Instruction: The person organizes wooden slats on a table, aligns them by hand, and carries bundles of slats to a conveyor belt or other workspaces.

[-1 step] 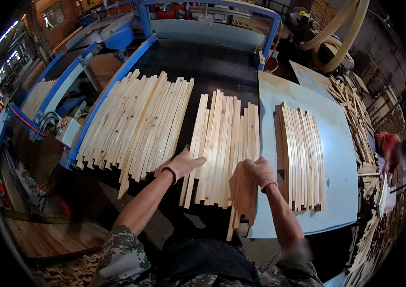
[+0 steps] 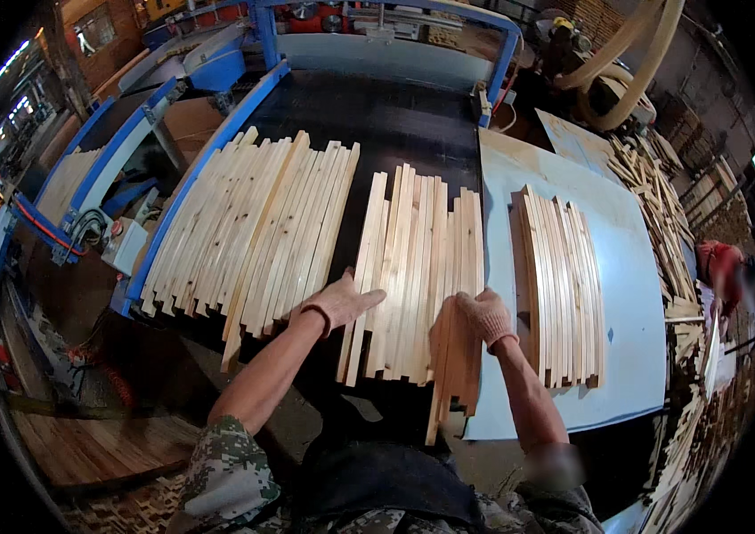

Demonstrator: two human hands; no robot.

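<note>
Both of my hands wear pale knitted gloves and flank a group of light wooden strips [image 2: 404, 276] lying side by side on a black conveyor belt [image 2: 369, 111]. My left hand [image 2: 342, 303] is at the group's left edge, thumb stretched over the outer strips and fingers down along the side. At the right edge my right hand [image 2: 486, 316] grips with curled fingers, its shadow falling over the strips' near ends. Those near ends are uneven, and one strip sticks out furthest toward me. To the left lies a wider group of strips [image 2: 257, 231], apart from this one.
A pale blue board [image 2: 631, 311] on the right carries a smaller bundle of strips [image 2: 564, 294]. Blue machine frame rails [image 2: 208, 169] border the belt. Scrap wood [image 2: 662, 222] is heaped at the far right, where a person in red [image 2: 723, 271] bends. Hoses [image 2: 636, 71] hang behind.
</note>
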